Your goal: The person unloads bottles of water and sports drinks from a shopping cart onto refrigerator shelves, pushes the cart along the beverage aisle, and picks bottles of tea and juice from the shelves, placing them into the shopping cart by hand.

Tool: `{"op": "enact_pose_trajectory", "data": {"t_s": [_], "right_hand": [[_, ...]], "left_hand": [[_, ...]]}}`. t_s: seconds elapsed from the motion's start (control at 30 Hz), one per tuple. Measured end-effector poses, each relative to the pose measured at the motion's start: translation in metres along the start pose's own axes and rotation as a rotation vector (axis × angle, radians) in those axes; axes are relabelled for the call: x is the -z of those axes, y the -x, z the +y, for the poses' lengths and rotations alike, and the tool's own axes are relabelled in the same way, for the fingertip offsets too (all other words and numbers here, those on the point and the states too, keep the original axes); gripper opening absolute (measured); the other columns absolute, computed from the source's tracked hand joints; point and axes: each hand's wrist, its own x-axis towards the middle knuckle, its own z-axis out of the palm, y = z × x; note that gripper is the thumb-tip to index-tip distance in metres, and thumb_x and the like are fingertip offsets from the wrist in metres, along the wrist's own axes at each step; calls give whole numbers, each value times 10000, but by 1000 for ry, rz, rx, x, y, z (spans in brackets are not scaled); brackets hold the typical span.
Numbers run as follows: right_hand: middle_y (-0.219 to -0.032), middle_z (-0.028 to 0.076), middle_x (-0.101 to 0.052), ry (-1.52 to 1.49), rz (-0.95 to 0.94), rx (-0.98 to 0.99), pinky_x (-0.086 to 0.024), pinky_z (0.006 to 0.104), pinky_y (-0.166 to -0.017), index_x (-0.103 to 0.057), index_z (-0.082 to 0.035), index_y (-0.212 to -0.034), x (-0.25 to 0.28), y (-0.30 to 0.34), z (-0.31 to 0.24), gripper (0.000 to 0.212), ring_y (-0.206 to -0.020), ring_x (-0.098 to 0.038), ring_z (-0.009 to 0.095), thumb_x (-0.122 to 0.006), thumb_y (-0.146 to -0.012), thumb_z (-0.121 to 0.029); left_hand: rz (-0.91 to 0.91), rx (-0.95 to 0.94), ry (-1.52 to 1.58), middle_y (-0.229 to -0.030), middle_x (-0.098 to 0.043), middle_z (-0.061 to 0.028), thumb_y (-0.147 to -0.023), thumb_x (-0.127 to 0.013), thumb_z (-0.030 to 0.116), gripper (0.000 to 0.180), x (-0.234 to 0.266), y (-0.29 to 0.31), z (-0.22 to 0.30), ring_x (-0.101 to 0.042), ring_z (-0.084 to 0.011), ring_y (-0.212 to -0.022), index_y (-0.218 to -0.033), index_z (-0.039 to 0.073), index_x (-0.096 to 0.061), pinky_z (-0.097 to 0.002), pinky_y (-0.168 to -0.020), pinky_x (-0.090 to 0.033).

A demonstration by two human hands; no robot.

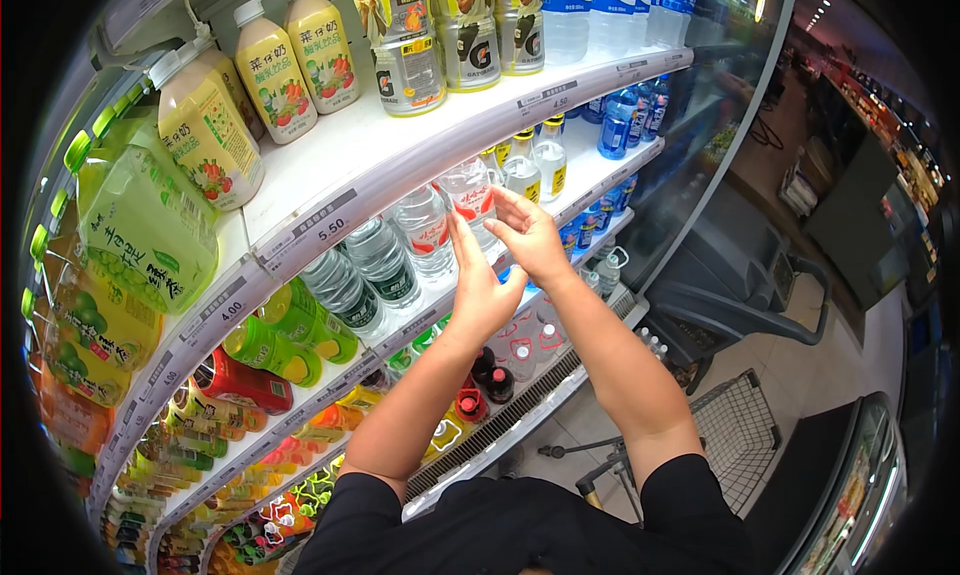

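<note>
A clear water bottle with a red-and-white label (466,187) stands on the second shelf (437,293), its top hidden under the shelf above. My left hand (482,283) reaches up along the bottle's lower left side, fingers straight and together, thumb apart. Over on its right side, my right hand (533,237) has slightly bent fingers and a thumb spread from them, with the fingertips at the label's edge. How firmly either hand touches it cannot be told. A matching bottle (424,227) is just left; clear bottles with yellow labels (549,160) are to the right.
Above my hands runs the top shelf's price rail (450,133), under yellow sports-drink bottles (410,60) and cream-coloured milk-drink bottles (273,70). Green bottles (310,320) fill the lower left. A wire shopping basket (740,437) and a dark machine (745,290) stand at the right.
</note>
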Motion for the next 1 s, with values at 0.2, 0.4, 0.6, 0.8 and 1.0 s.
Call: {"op": "enact_pose_trajectory", "data": {"t_s": [0.2,0.4,0.6,0.8,1.0], "right_hand": [[-1427,162,-590,220,-58,74,-437,364,-1138,-500,23,-1454,8,-3,2,580,-1316,-567,234,-697,-909,42],[-1407,162,-602,66,17,15,-464,356,-1115,-520,16,-1440,-1,-2,5,580,-1291,-583,230,-714,-894,46],[-1408,157,-598,37,66,51,-500,364,-1085,-524,3,-1434,0,-1,11,581,-1295,-581,237,-709,-887,69],[-1360,141,-621,112,105,76,-526,350,-1056,-528,-14,-1408,-3,2,19,568,-1276,-592,235,-716,-878,68],[-1274,146,-646,264,134,95,-563,352,-1000,-543,-12,-1388,-7,10,14,538,-1231,-618,234,-720,-883,45]], "left_hand": [[0,32,78,-1628,37,-388,-823,-732,171,1123,-3,2,0,51,-464,-1552,-1551,-140,64,-478,-1265,-45],[2,192,297,-1679,88,-265,-830,-729,60,1153,-6,-1,10,58,-336,-1570,-1591,-25,132,-438,-1266,-33],[15,166,397,-1682,42,-242,-827,-699,13,1149,-9,-3,4,-8,-341,-1567,-1612,53,140,-444,-1264,-31],[53,84,310,-1676,56,-267,-830,-706,30,1141,-13,4,3,-17,-343,-1568,-1599,4,136,-431,-1266,-36],[81,138,188,-1669,74,-298,-838,-737,108,1131,-16,10,13,67,-344,-1571,-1576,-87,97,-415,-1266,-32]]}}
